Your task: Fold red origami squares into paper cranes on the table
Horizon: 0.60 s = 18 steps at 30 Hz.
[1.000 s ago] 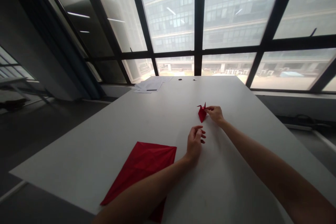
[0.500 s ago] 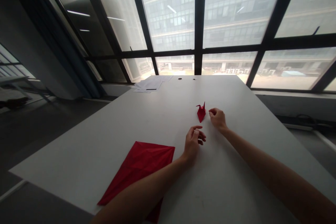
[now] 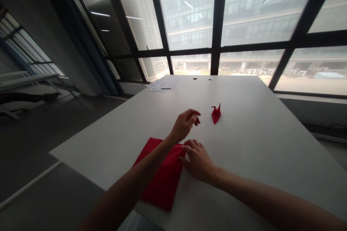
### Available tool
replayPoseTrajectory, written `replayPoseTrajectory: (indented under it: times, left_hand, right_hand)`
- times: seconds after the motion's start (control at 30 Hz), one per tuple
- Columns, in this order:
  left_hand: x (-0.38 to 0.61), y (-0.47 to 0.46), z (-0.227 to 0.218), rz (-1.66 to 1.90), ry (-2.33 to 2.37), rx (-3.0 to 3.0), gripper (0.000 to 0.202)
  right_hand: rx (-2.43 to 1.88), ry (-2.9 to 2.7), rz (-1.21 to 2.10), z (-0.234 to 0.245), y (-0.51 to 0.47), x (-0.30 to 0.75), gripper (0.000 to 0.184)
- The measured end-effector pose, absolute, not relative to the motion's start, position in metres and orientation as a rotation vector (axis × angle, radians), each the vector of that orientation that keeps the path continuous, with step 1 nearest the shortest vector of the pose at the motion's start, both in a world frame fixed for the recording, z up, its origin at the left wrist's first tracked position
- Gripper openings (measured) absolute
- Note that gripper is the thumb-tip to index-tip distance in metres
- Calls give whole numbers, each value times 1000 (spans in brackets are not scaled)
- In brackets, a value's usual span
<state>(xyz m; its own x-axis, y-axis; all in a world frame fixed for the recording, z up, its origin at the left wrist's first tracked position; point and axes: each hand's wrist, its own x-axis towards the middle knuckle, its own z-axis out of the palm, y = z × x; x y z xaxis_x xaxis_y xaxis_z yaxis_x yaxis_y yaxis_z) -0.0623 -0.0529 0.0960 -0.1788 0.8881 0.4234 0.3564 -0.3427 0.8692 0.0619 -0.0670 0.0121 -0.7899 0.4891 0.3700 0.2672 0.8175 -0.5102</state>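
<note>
A sheet of red paper [image 3: 165, 177] with creases lies near the table's front edge, partly covered by my left forearm. At its upper right corner, my right hand [image 3: 199, 160] rests with thumb and fingers apart, the fingertips touching the paper. Above and beyond that corner is my left hand [image 3: 187, 122], fingers loosely bent and nothing seen in them. A small red origami crane [image 3: 216, 114] stands on the table to the right of my left hand, apart from both hands.
Loose white papers [image 3: 164, 83] with a dark pen-like strip lie at the far left of the white table [image 3: 252, 130]. Two small dark spots show near its far edge. Tall windows stand behind it, and another table [image 3: 29, 79] is at the left.
My right hand has left the crane's side and come back to the red paper's corner. My left hand has moved left and forward. The paper has turned, and the view has shifted.
</note>
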Motion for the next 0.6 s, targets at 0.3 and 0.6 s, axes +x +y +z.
replayPoseTrajectory:
  times: [0.3,0.6]
  left_hand:
    - [-146,-171,26,891,2344,2038,27]
    - [-144,-182,22,1116,2558,2060,29]
  right_hand:
    - [-913,-2505,562,1,-50,21,33]
    - [-953,-2286,1244,11,-21,2,9]
